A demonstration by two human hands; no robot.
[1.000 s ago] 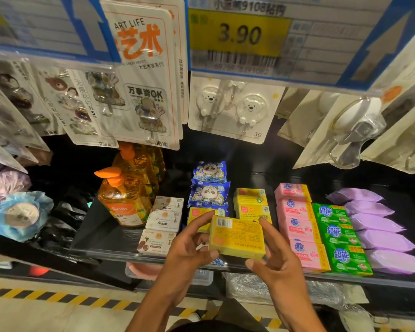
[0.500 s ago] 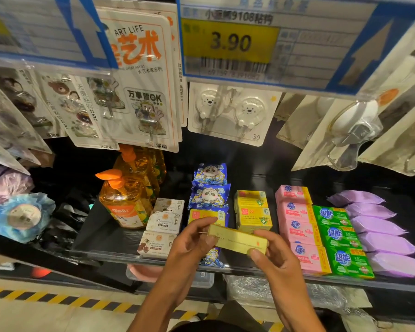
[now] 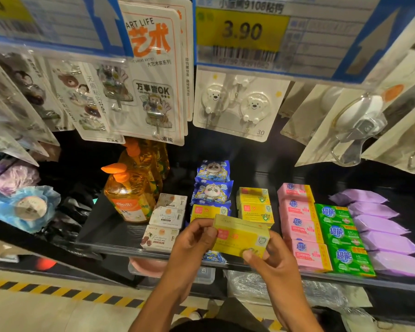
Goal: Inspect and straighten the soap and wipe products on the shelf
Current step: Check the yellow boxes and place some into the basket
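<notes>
From the head camera, you hold the flat yellow cardboard soap box in both hands, just above the front edge of the dark shop shelf. Your left hand pinches its left end with curled fingers. Your right hand grips the lower right corner, thumb on the front face and fingers behind. The box's long axis runs left to right across you, dipping a little toward the right hand, and its printed front now faces you. The place it belongs lies straight ahead and slightly down. The stack of matching yellow boxes sits just behind it, and a single yellow box lies beside that stack on the left, in front of the blue panda-print packets. Both hands are equally close to that spot, so I judge the return to be a short push forward with the axis kept level and parallel to the shelf front. The held box hides what is under it, apart from a corner of another blue packet showing at the shelf lip. To your right, the row of pink wrapped soap bars lies near the right hand without touching it. Against the earlier frames, the box has turned over in your grip: a second ago its barcode side faced you, half a second ago it was edge-on, and now the front label shows. Your hands have kept their places at its two ends, and the goods on the shelf have not shifted.
</notes>
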